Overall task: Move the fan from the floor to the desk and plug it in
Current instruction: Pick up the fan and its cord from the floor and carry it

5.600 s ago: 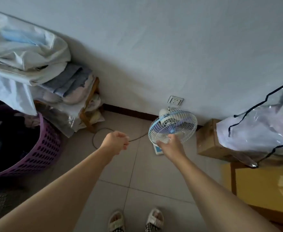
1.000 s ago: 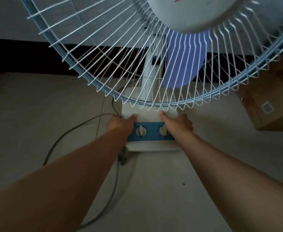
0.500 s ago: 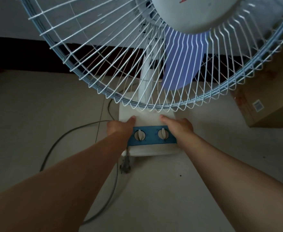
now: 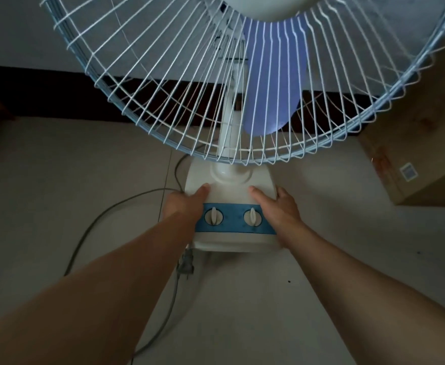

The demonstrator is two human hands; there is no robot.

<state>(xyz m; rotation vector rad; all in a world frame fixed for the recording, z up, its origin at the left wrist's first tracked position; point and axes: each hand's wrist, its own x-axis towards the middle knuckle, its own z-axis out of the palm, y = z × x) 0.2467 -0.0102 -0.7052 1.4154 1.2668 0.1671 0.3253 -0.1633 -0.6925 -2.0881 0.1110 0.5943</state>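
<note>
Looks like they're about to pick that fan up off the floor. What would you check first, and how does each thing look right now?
1. Both hands on the base: ok. The left hand and right hand clasp opposite sides of the fan base.
2. Fingers away from the knobs: ok, thumbs lie above the blue panel.
3. Blade at rest: ok, it shows sharp, not blurred.
4. Fan unplugged: ok, the plug hangs loose below the base.
5. Cord free to follow: not ok, it loops across the floor near the arms and could snag.
6. Room on the right: cannot tell; a cardboard box stands close to the grille.
</note>
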